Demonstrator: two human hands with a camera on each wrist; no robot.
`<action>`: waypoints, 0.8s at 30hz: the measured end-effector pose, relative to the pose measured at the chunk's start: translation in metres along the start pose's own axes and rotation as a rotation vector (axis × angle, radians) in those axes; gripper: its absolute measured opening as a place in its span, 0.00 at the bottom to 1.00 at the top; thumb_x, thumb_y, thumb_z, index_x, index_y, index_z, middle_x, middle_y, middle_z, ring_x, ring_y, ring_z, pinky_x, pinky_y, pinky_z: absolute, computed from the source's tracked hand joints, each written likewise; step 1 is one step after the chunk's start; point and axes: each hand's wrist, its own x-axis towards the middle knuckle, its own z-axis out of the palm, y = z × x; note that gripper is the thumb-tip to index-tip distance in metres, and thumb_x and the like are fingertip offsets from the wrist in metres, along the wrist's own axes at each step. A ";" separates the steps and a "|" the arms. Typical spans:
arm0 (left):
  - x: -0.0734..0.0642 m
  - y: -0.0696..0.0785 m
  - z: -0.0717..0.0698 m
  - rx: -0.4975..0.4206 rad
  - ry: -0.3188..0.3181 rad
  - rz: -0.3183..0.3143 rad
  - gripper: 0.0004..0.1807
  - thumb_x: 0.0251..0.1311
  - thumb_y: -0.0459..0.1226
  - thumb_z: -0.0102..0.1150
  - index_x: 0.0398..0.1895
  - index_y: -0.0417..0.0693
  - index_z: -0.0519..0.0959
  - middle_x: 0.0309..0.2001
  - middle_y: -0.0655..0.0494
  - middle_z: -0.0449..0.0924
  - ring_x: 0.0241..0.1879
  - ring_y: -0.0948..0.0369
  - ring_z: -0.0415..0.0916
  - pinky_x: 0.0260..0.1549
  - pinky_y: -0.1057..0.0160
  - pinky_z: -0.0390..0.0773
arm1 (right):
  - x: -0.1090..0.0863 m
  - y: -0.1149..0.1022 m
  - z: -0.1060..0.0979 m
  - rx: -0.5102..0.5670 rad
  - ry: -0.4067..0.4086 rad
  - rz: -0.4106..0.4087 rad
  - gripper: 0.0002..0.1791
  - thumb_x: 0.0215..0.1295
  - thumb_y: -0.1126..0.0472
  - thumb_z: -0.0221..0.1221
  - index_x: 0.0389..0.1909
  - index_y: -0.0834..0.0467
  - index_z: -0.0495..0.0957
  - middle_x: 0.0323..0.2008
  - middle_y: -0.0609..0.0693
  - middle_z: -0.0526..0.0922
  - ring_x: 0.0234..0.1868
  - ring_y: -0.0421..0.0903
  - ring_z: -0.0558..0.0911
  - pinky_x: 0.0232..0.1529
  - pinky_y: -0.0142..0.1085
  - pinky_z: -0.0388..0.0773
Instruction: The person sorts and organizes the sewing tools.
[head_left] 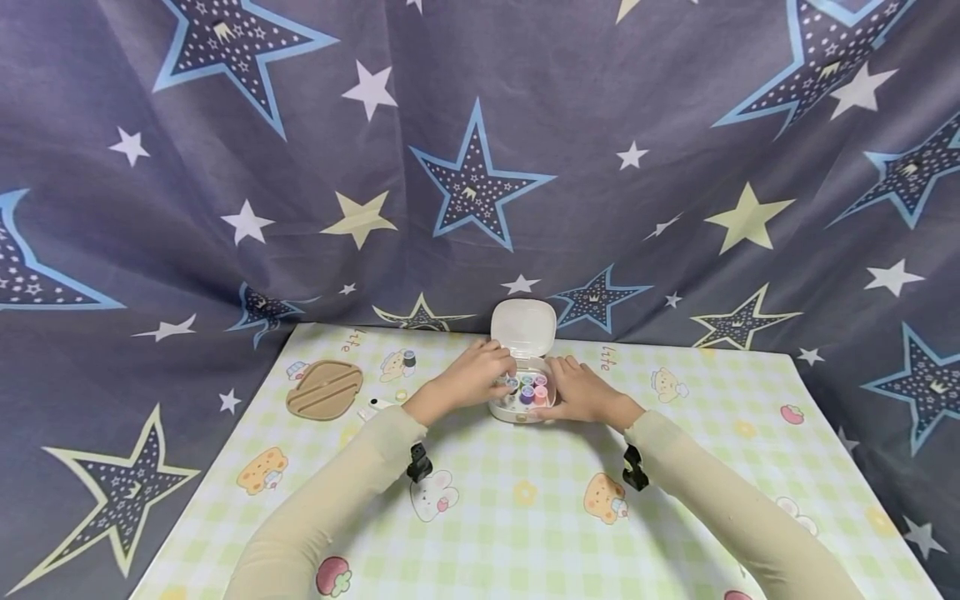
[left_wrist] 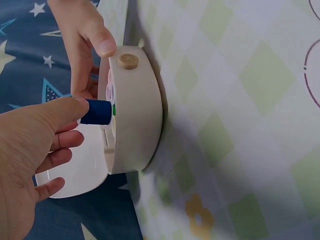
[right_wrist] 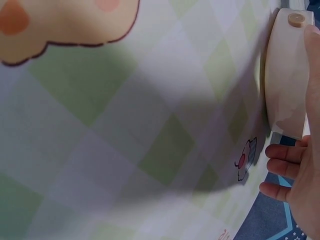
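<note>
One case (left_wrist: 140, 110), one brown tray (head_left: 322, 402), six-plus spools (left_wrist: 98, 112)

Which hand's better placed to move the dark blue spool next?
Left, I'd say: the left hand pinches the dark blue spool at the mouth of the white box. The right hand grips the box's right side, so it looks better suited to steadying.

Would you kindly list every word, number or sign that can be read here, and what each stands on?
"life": on the tablecloth, near its far edge, left of the white box.
"life": on the tablecloth, near its far edge, right of the box.
Lettering low in the right wrist view, on the tablecloth: cut off, unreadable.
Any marks on the spools: too small to read.
</note>
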 end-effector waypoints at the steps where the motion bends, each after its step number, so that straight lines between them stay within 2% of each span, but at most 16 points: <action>1: 0.000 0.000 0.001 0.002 0.001 0.002 0.11 0.59 0.44 0.70 0.39 0.50 0.82 0.39 0.58 0.83 0.43 0.57 0.74 0.48 0.53 0.72 | 0.000 0.001 0.000 0.000 0.000 0.001 0.62 0.55 0.26 0.63 0.75 0.68 0.56 0.64 0.65 0.73 0.65 0.60 0.71 0.67 0.60 0.68; 17: 0.004 -0.006 0.013 -0.009 -0.055 -0.023 0.11 0.59 0.44 0.70 0.39 0.51 0.81 0.40 0.58 0.83 0.45 0.58 0.74 0.55 0.51 0.72 | -0.001 -0.002 -0.002 -0.002 -0.007 0.022 0.63 0.54 0.24 0.62 0.75 0.67 0.55 0.65 0.65 0.72 0.66 0.59 0.71 0.68 0.60 0.68; 24: 0.007 -0.005 0.018 -0.003 -0.078 -0.011 0.12 0.59 0.45 0.70 0.40 0.51 0.81 0.41 0.58 0.82 0.44 0.58 0.72 0.49 0.55 0.71 | -0.001 -0.002 -0.003 0.014 -0.002 0.017 0.62 0.54 0.25 0.63 0.74 0.67 0.57 0.63 0.65 0.73 0.65 0.60 0.72 0.67 0.60 0.68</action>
